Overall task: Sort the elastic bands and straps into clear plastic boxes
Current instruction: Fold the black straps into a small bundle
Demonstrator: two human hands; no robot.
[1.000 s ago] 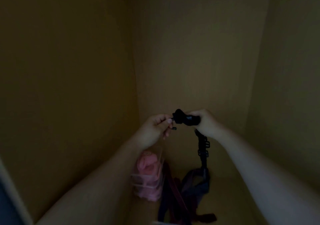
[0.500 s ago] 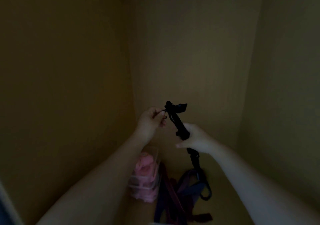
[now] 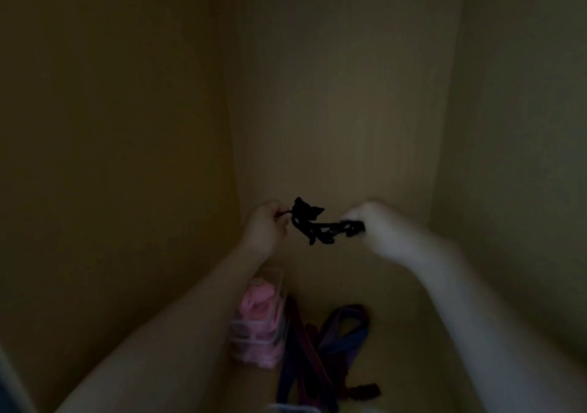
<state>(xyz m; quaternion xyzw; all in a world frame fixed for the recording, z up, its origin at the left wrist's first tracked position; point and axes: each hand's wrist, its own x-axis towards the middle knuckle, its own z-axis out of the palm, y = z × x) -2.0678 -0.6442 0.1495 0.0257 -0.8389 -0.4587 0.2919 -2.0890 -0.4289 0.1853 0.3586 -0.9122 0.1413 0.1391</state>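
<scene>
A: Dim yellow walls (image 3: 111, 126), a narrow corner. Left side?
B: Bare left hand (image 3: 265, 226), fingers (image 3: 279, 219) curled, pinching one end of a tangled black strap (image 3: 313, 225) held in the air.
A: Right?
B: Blurred right hand (image 3: 370, 225), fisted round the other end.
A: Below?
B: One clear plastic box (image 3: 251, 338) of soft pink bands (image 3: 254, 304); blue and maroon straps (image 3: 330, 346) heaped just beside it.

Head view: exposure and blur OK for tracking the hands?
Head view is badly underexposed, so the black strap is only a silhouette. Head view also shows the right hand motion-blurred and the left hand sharper. The clear box is readable, the loose straps murky.
</scene>
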